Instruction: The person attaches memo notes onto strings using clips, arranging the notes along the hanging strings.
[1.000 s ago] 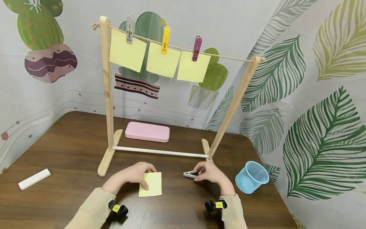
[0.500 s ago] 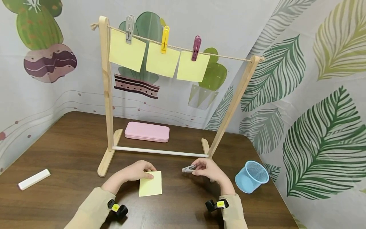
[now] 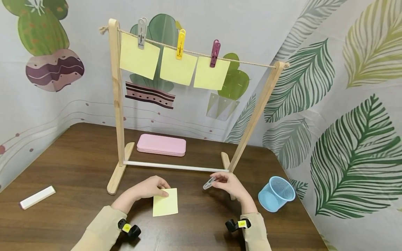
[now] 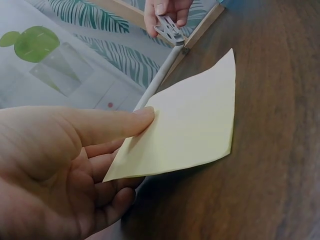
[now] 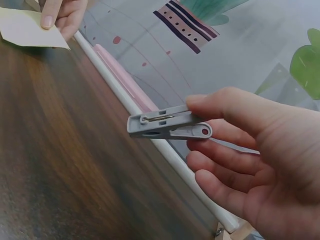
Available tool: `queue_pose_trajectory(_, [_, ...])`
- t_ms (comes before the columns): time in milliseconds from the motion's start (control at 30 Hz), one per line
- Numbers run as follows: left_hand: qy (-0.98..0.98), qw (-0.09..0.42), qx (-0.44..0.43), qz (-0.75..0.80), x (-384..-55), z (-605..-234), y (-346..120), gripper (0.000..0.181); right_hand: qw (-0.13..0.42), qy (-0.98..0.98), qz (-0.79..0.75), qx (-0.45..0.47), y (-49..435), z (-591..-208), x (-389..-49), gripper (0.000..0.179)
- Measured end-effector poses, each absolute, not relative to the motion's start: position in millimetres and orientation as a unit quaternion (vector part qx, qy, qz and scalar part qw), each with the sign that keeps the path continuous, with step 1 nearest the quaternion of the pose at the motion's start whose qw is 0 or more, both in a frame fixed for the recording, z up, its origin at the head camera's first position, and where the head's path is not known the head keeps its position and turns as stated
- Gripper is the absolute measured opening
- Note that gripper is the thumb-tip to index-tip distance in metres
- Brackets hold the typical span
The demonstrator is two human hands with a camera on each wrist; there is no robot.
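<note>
My left hand pinches a square yellow paper note near one edge, thumb on top and fingers beneath. In the left wrist view the note bends slightly and is raised off the wood. To the right, my right hand holds a grey clothespin by its handle end between thumb and fingers. Its jaws look closed, with nothing between them. Three yellow notes hang from a rope line, under a grey clothespin, a yellow clothespin and a purple clothespin.
A wooden stand with a white crossbar carries the rope. Behind the bar lies a pink case. A blue mesh cup stands at the right, and a white bar-shaped object lies far left.
My right hand has moved slightly up and away from me, and the clothespin in it has turned. The left thumb has slid toward the note's far edge.
</note>
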State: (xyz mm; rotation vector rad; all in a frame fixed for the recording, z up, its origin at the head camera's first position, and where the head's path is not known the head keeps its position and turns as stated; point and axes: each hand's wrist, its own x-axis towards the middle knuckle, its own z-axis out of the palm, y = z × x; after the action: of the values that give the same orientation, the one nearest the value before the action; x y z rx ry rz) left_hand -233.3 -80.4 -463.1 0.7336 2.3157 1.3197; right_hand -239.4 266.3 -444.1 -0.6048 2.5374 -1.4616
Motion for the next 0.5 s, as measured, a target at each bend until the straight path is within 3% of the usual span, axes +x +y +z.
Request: queue_pose_trajectory(500, [0.82, 0.193, 0.241, 0.482, -232.1, -460.6, -79.0, 0.024, 0.072, 0.827, -0.521, -0.2, 263.2, -442.6, -237.4, 0.039])
